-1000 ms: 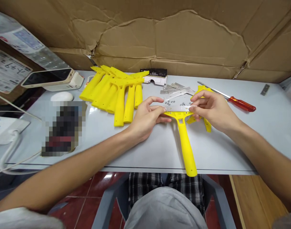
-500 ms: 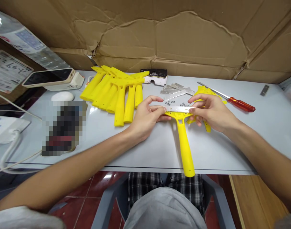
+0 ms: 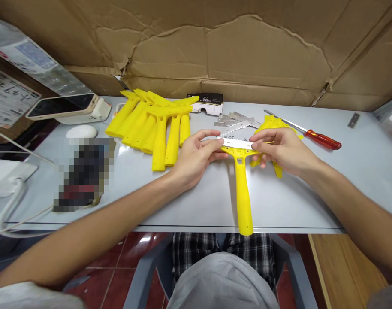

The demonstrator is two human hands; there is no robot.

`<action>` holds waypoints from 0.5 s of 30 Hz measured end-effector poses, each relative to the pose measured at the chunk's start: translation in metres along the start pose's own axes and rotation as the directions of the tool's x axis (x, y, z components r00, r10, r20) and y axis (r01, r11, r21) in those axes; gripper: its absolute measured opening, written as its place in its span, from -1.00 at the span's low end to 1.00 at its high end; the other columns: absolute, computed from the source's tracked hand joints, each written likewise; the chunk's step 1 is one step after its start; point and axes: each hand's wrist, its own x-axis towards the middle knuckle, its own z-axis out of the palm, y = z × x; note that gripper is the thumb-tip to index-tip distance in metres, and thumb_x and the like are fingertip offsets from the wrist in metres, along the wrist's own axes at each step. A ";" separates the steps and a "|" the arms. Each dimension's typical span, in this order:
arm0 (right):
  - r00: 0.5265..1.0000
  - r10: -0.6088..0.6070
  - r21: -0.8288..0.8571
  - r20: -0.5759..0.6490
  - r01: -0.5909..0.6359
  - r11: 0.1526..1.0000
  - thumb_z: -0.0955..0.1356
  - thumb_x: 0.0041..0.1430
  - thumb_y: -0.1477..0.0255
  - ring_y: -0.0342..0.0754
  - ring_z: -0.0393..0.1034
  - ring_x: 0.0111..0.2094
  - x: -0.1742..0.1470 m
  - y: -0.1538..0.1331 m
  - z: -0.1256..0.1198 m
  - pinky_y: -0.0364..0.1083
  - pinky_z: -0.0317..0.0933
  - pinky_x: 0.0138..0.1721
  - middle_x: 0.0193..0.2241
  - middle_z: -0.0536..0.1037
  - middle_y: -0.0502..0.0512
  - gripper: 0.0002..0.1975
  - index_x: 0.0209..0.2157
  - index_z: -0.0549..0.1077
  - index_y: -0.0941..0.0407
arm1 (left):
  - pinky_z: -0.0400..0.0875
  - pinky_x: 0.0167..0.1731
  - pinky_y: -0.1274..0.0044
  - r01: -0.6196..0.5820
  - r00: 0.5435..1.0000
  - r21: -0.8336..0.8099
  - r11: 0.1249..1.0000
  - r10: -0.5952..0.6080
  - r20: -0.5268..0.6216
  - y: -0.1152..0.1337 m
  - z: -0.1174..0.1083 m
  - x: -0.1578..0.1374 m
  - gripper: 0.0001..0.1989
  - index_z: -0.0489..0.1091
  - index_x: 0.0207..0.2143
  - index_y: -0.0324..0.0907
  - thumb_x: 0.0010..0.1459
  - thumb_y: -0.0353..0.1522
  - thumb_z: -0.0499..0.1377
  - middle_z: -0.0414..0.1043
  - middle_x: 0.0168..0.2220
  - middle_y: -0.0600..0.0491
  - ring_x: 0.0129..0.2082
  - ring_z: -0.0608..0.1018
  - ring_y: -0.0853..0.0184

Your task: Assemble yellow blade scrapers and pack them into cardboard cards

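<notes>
Between my hands is a yellow T-shaped scraper handle [image 3: 243,193], its grip pointing toward me past the table edge. A flat metal blade [image 3: 237,143] with small holes lies along the top of its head. My left hand [image 3: 199,156] pinches the left end of blade and head between thumb and fingers. At the right end my right hand [image 3: 279,148] pinches them the same way. Just behind the blade are small loose screws [image 3: 230,137], partly hidden. Further back lies a pile of metal blades [image 3: 236,120].
Several yellow scraper handles [image 3: 159,141] are heaped at the left, with more yellow pieces [image 3: 276,169] behind my right hand. A red-handled screwdriver [image 3: 323,139] lies at the right. A small black-and-white box [image 3: 205,104] stands by the cardboard [image 3: 170,51]. A phone [image 3: 62,106] sits far left.
The blade's upper face has tipped and now looks brighter. The handle's grip end has swung slightly left, and my right fingers have shifted a little left along the blade.
</notes>
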 end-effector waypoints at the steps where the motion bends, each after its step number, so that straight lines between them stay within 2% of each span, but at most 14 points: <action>1: 1.000 0.004 0.000 0.002 -0.004 1.000 0.66 0.03 0.16 -0.06 0.59 -0.35 0.000 0.001 0.000 -0.10 0.47 -0.46 -0.18 0.62 0.26 -0.44 -0.06 0.58 0.21 | 0.71 -0.20 0.51 0.002 1.000 -0.005 1.000 -0.001 0.027 0.000 -0.001 0.000 -0.68 0.49 -0.07 -0.21 0.13 -0.48 0.44 0.69 -0.25 -0.01 -0.33 0.72 0.37; 5: 1.000 0.000 0.027 -0.014 0.000 1.000 0.69 -0.03 0.12 -0.08 0.59 -0.35 0.000 -0.001 0.002 -0.12 0.50 -0.44 -0.20 0.63 0.25 -0.40 -0.11 0.58 0.22 | 0.69 -0.16 0.55 -0.007 0.997 -0.012 1.000 0.008 0.074 -0.002 -0.003 0.000 -0.55 0.53 -0.02 -0.25 0.03 -0.52 0.50 0.69 -0.28 0.01 -0.33 0.72 0.40; 11: 1.000 0.003 0.013 -0.023 -0.003 1.000 0.72 -0.12 0.12 -0.03 0.60 -0.37 -0.002 -0.004 0.003 -0.11 0.50 -0.45 -0.28 0.61 0.21 -0.36 -0.15 0.54 0.20 | 0.67 -0.17 0.53 -0.013 0.999 0.024 1.000 0.012 0.048 -0.003 -0.004 0.000 -0.56 0.55 -0.04 -0.24 0.02 -0.46 0.54 0.69 -0.28 0.02 -0.36 0.70 0.40; 15: 1.000 -0.005 -0.022 -0.020 0.005 1.000 0.70 -0.08 0.09 -0.05 0.59 -0.39 -0.003 -0.004 0.003 -0.13 0.50 -0.44 -0.32 0.61 0.19 -0.37 -0.15 0.53 0.20 | 0.65 -0.22 0.57 -0.025 0.999 0.008 1.000 0.024 0.040 -0.001 -0.003 0.001 -0.59 0.51 -0.09 -0.21 0.02 -0.50 0.52 0.67 -0.35 0.08 -0.41 0.69 0.42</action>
